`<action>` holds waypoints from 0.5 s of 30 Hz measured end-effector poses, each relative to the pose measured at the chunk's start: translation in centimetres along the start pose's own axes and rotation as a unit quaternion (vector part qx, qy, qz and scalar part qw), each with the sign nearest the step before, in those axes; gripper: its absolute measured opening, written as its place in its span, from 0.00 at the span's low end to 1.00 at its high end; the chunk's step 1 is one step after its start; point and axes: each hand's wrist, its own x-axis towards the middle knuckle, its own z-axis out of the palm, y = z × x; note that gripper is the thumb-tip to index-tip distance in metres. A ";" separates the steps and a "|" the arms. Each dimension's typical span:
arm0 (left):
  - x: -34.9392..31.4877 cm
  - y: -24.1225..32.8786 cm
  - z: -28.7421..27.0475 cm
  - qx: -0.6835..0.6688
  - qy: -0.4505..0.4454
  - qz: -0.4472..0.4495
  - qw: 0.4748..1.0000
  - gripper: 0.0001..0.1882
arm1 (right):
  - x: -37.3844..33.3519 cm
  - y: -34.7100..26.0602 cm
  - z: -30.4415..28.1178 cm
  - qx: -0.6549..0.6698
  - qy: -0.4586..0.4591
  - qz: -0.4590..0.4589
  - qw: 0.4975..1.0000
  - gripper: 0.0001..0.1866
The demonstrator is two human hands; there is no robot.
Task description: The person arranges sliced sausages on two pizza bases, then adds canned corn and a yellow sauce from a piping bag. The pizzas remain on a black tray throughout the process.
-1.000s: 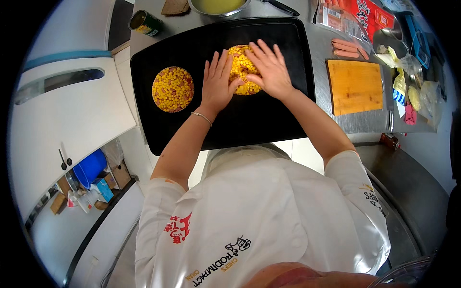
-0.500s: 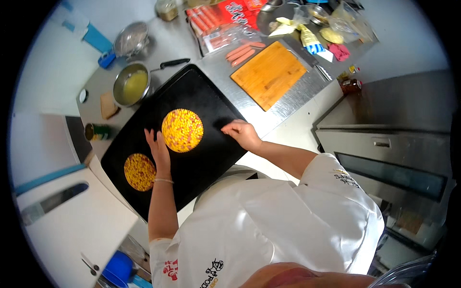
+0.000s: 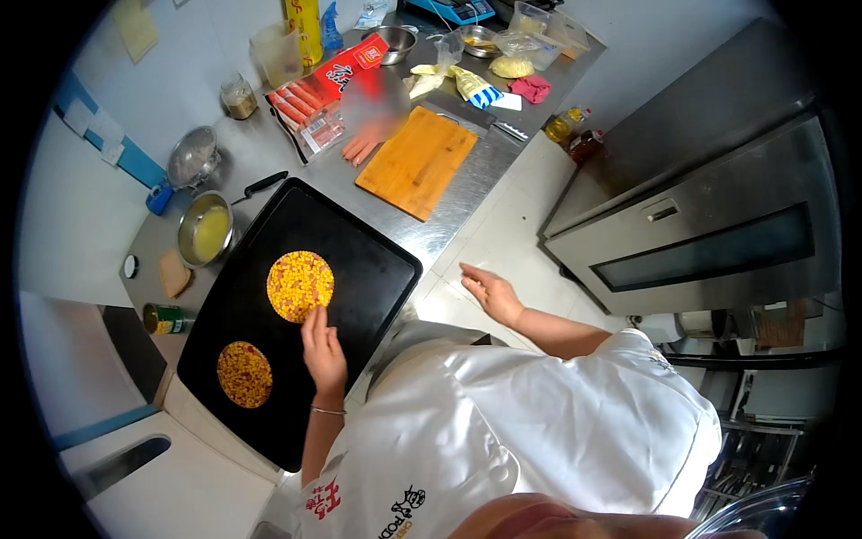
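Left hand [image 3: 324,354]: fingers narrow, empty, at corn round [image 3: 301,280], 5 o'clock | right hand [image 3: 494,298]: fingers loosely parted, empty, 3 o'clock | keep touch light

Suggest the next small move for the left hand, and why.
Probably draw the left hand back off the black tray: its fingers lie at the upper corn-topped round (contact unclear), and that and the lower corn-topped round both look covered to their edges. The right hand is clear of the tray.
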 end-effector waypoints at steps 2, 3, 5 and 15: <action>-0.4 1.6 1.3 0.023 0.001 0.021 1.000 0.23 | 1.4 2.9 -0.9 -0.076 0.041 -0.094 0.992 0.28; -0.2 2.3 1.6 0.031 0.009 0.037 0.999 0.23 | 3.2 4.1 -1.5 -0.117 0.063 -0.133 0.982 0.30; 0.6 4.3 1.9 0.019 -0.008 -0.011 1.000 0.25 | 8.6 8.3 -3.1 -0.163 0.101 -0.152 0.970 0.32; 9.8 13.2 16.2 0.022 0.103 -0.075 0.992 0.30 | 46.3 29.7 -24.1 -0.198 0.151 0.056 0.967 0.36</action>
